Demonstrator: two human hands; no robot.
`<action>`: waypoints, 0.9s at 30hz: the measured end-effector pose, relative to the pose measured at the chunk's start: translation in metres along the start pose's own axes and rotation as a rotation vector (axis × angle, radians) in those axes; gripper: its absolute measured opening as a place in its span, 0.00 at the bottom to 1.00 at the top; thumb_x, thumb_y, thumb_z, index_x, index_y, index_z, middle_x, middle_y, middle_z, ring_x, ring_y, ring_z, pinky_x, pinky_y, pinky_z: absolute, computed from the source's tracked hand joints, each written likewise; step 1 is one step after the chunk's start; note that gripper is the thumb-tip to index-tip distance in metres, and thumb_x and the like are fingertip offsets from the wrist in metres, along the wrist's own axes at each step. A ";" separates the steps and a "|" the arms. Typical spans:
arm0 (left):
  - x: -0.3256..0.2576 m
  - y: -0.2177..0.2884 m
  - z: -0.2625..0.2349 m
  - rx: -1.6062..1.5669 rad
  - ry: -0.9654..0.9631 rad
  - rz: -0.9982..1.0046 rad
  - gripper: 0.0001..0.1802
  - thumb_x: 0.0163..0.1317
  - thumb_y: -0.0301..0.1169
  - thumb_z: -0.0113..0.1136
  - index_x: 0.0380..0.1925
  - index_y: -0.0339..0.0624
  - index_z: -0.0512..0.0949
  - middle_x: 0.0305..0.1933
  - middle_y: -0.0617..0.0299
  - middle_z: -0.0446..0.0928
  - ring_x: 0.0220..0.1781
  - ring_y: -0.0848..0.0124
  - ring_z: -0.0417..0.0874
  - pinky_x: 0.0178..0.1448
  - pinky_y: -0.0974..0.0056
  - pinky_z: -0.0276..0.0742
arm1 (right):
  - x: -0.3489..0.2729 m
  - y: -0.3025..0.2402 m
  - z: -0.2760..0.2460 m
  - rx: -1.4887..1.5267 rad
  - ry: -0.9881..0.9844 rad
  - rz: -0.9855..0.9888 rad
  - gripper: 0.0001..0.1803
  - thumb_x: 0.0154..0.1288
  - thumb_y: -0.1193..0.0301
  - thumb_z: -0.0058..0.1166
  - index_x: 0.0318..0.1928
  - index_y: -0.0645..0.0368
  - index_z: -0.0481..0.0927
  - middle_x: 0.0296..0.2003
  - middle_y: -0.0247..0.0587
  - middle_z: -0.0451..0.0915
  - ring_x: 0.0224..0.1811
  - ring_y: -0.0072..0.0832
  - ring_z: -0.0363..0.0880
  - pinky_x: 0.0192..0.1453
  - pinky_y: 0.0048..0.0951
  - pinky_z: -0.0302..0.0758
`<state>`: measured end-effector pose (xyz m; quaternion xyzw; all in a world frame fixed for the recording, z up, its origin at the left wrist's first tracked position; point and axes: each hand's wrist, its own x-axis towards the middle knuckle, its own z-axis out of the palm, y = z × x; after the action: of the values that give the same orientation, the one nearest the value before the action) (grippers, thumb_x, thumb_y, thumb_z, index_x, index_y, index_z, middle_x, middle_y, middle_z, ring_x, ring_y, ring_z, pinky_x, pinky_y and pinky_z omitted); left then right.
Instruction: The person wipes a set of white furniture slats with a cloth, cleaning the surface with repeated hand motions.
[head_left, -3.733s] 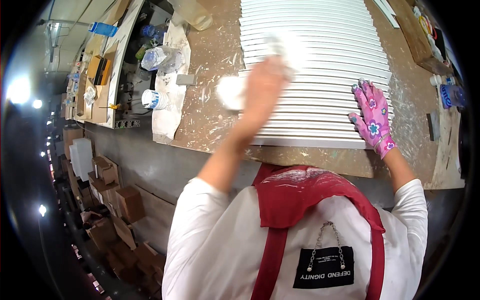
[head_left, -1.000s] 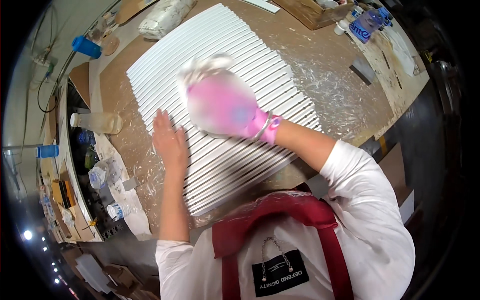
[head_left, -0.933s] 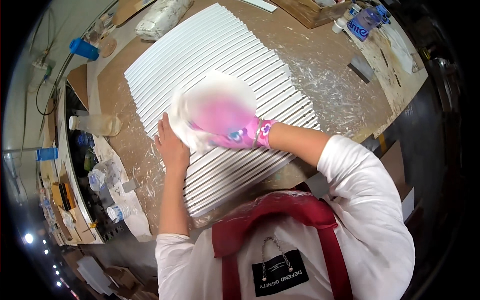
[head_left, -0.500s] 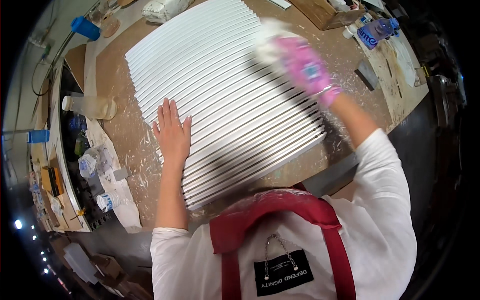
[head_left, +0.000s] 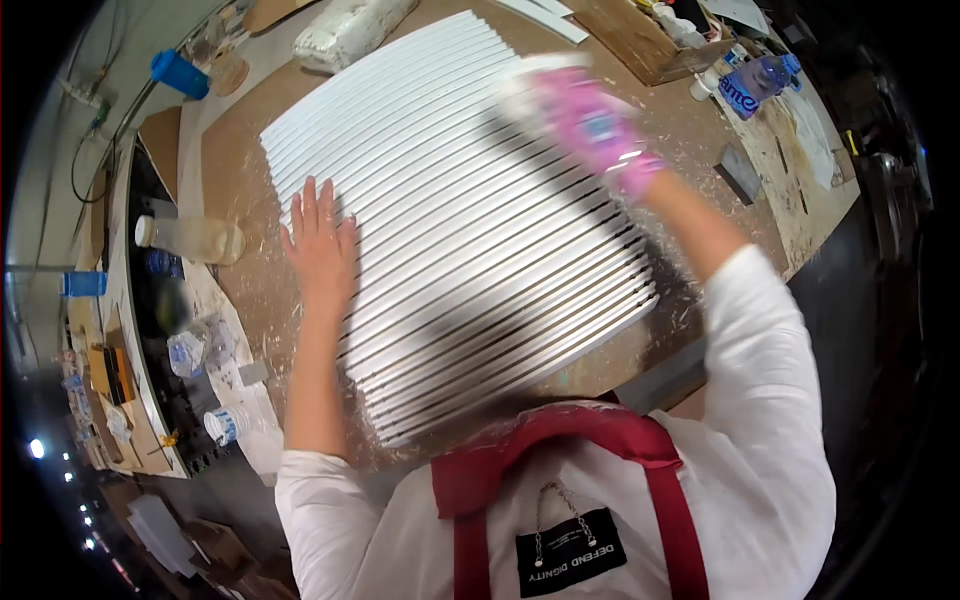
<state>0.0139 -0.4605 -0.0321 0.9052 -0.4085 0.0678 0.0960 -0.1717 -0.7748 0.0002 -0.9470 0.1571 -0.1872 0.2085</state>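
Note:
Many long, narrow white strips (head_left: 450, 255) lie side by side on a brown board, with thin dark gaps between them. My bare left hand (head_left: 322, 245) rests flat on their left ends, fingers spread and holding nothing. At the far right part of the strips, my right hand (head_left: 592, 128) wears a pink glove and is blurred by motion. Its fingers are closed over a white wad of cloth (head_left: 522, 92), pressed to the strips' surface; the fingertips are hidden.
The brown board (head_left: 235, 140) carries scattered white flecks. On the right lie a grey block (head_left: 737, 176) and a purple-labelled bottle (head_left: 758, 85). A wooden box (head_left: 640, 45) and a white wrapped bundle (head_left: 350, 32) sit at the back. Leftward are a cloudy bottle (head_left: 195, 238) and a paper cup (head_left: 228, 424).
My left hand has slid farther away and left along the strips' ends. My right hand has swept the cloth slightly left. The whole view has shifted a little.

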 end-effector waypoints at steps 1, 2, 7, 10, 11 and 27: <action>0.013 -0.002 0.002 0.019 0.037 0.012 0.31 0.68 0.44 0.45 0.69 0.51 0.58 0.76 0.60 0.50 0.76 0.54 0.50 0.73 0.38 0.42 | 0.010 -0.024 0.036 0.162 0.089 -0.253 0.23 0.68 0.61 0.48 0.60 0.57 0.71 0.50 0.45 0.77 0.46 0.34 0.80 0.49 0.34 0.81; 0.014 -0.015 0.012 0.049 -0.028 -0.030 0.31 0.68 0.44 0.45 0.69 0.51 0.57 0.76 0.60 0.50 0.76 0.53 0.49 0.72 0.37 0.43 | 0.022 -0.084 0.036 0.064 -0.387 -0.117 0.22 0.69 0.60 0.46 0.60 0.55 0.71 0.53 0.47 0.75 0.53 0.36 0.77 0.57 0.38 0.76; 0.020 -0.015 0.031 0.080 -0.120 0.025 0.30 0.69 0.46 0.42 0.69 0.51 0.58 0.76 0.60 0.51 0.76 0.54 0.50 0.72 0.37 0.46 | 0.003 -0.041 0.110 -0.187 -0.053 -0.592 0.19 0.68 0.65 0.47 0.59 0.47 0.74 0.51 0.40 0.77 0.53 0.35 0.77 0.63 0.38 0.71; 0.024 -0.006 0.032 0.004 -0.096 -0.026 0.29 0.70 0.47 0.41 0.68 0.51 0.59 0.75 0.61 0.52 0.75 0.55 0.51 0.72 0.40 0.47 | -0.013 0.057 0.036 -0.188 -0.042 -0.284 0.18 0.70 0.65 0.44 0.57 0.52 0.75 0.55 0.45 0.77 0.55 0.39 0.76 0.66 0.39 0.69; 0.026 -0.003 0.033 0.003 -0.093 -0.022 0.29 0.70 0.47 0.41 0.68 0.51 0.59 0.75 0.61 0.52 0.75 0.55 0.51 0.72 0.40 0.47 | -0.020 0.097 0.025 -0.228 -0.036 -0.095 0.18 0.69 0.65 0.44 0.56 0.54 0.75 0.54 0.46 0.77 0.54 0.38 0.77 0.64 0.39 0.70; 0.023 -0.009 0.033 -0.003 -0.092 -0.029 0.30 0.70 0.47 0.41 0.69 0.51 0.59 0.75 0.61 0.52 0.75 0.55 0.51 0.72 0.39 0.45 | 0.030 0.098 0.036 -0.062 -0.077 0.025 0.18 0.67 0.64 0.50 0.54 0.56 0.77 0.59 0.44 0.73 0.63 0.33 0.69 0.66 0.29 0.69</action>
<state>0.0374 -0.4788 -0.0604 0.9130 -0.3994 0.0242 0.0797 -0.1514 -0.8586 -0.0655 -0.9575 0.1665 -0.1430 0.1871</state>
